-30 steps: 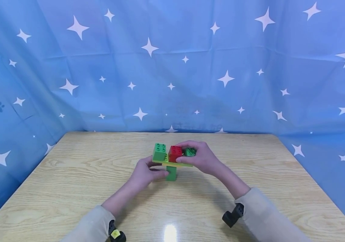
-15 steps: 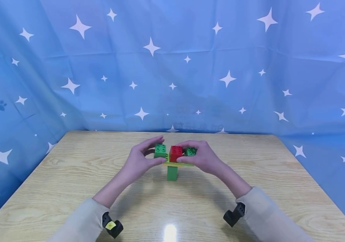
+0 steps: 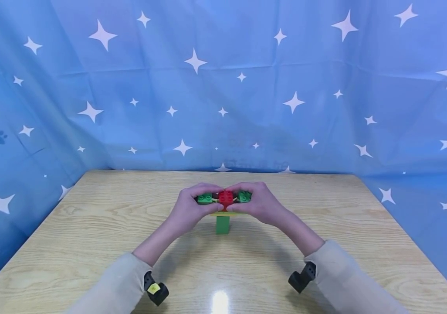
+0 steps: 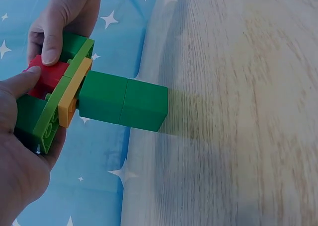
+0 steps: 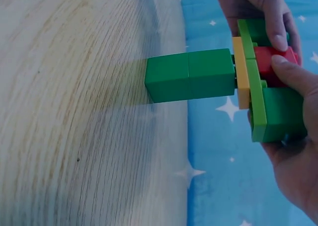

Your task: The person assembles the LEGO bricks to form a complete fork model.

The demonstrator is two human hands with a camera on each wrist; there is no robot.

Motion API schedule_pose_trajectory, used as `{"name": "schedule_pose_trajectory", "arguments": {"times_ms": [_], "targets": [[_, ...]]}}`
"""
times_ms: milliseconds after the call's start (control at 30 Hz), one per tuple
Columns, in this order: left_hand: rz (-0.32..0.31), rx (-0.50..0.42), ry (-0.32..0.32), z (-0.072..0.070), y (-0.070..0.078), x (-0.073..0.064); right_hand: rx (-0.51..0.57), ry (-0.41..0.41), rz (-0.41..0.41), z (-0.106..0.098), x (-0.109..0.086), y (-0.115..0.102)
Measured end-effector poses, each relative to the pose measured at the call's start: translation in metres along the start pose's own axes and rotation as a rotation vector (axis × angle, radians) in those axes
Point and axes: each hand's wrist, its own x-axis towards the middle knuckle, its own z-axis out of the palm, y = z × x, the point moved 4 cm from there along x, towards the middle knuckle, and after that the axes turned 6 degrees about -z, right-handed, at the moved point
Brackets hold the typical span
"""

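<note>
A red brick (image 3: 225, 199) sits mid-top on a T-shaped toy-brick build. My left hand (image 3: 186, 209) and right hand (image 3: 263, 206) meet over it, each pinching it between thumb and fingers from its own side. A green brick (image 3: 204, 199) stands under the left palm and another green brick (image 3: 245, 196) under the right one. Below them run light green plates (image 4: 55, 99), with a seam beneath the red brick, then a yellow-orange plate (image 4: 74, 93). Two stacked green bricks (image 5: 191, 76) form the post, upright on the table. Far-side fingertips are mostly hidden.
The wooden table (image 3: 102, 226) carries the build near its back half. Behind it hangs a blue curtain (image 3: 223, 87) with white stars. Black wrist cameras (image 3: 303, 278) sit at both sleeves.
My left hand has risen from the green post, passed round the left green brick and closed in on the red brick. My right hand keeps its hold, almost unmoved.
</note>
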Motion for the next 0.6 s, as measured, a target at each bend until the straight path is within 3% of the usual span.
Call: {"name": "schedule_pose_trajectory", "arguments": {"times_ms": [267, 600], "targets": [[0.000, -0.046, -0.014, 0.000, -0.006, 0.001, 0.002, 0.002, 0.014, 0.000, 0.002, 0.001], [-0.017, -0.063, 0.023, -0.001, -0.012, 0.000, -0.006, -0.002, -0.004, 0.001, 0.006, 0.002]]}}
